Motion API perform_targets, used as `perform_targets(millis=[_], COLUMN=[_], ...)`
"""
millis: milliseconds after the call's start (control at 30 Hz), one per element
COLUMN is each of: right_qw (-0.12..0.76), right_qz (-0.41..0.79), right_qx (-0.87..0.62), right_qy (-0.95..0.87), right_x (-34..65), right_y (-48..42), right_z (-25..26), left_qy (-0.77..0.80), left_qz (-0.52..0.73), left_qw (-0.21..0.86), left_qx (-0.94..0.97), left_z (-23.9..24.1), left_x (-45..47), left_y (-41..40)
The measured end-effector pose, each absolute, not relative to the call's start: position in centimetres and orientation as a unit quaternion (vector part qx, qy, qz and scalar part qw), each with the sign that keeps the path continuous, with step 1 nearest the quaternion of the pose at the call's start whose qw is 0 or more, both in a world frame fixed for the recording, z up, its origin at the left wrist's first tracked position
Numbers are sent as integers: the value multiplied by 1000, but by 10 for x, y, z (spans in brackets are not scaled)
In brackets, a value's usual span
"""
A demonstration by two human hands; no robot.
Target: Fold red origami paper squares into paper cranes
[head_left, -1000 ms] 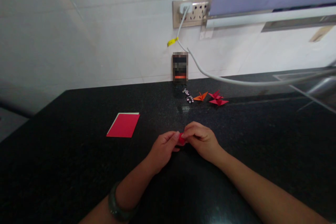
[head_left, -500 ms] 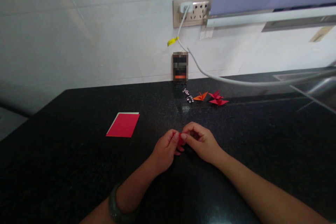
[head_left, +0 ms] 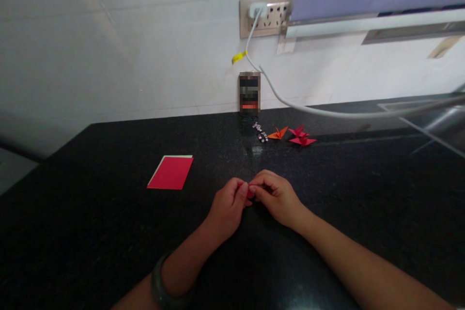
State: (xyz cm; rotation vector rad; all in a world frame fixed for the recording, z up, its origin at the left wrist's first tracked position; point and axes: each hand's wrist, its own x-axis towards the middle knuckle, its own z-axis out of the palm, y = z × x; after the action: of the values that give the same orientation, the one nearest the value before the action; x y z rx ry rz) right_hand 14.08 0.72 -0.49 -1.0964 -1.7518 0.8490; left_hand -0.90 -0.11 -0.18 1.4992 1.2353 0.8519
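Note:
Both of my hands meet low over the black countertop (head_left: 109, 232) and pinch one small folded red paper piece (head_left: 250, 193) between their fingertips. My left hand (head_left: 228, 207) grips it from the left with curled fingers; a dark bangle sits on that wrist. My right hand (head_left: 275, 197) holds it from the right, fingers bent over it. Most of the paper is hidden by the fingers.
A stack of red paper sheets (head_left: 170, 173) lies to the left. Near the wall lie an orange paper crane (head_left: 278, 133), red paper cranes (head_left: 301, 136) and a patterned one (head_left: 260, 131). A white cable (head_left: 290, 104) runs from the wall socket (head_left: 264, 16) to the right.
My hands have closed in tighter round the red paper, which shows less than a second ago. The left fingers shifted slightly up and right. Nothing else moved.

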Motion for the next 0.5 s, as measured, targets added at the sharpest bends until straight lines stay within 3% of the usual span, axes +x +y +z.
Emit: perform_targets(millis=[500], right_qw=[415], right_qz=[357], right_qx=[-453], right_qy=[-703], right_x=[138], right_y=[3], right_z=[-2], left_qy=[528], left_qz=[324], left_qw=[468], left_qx=[631], left_z=[4], left_x=[-10], left_y=[-4])
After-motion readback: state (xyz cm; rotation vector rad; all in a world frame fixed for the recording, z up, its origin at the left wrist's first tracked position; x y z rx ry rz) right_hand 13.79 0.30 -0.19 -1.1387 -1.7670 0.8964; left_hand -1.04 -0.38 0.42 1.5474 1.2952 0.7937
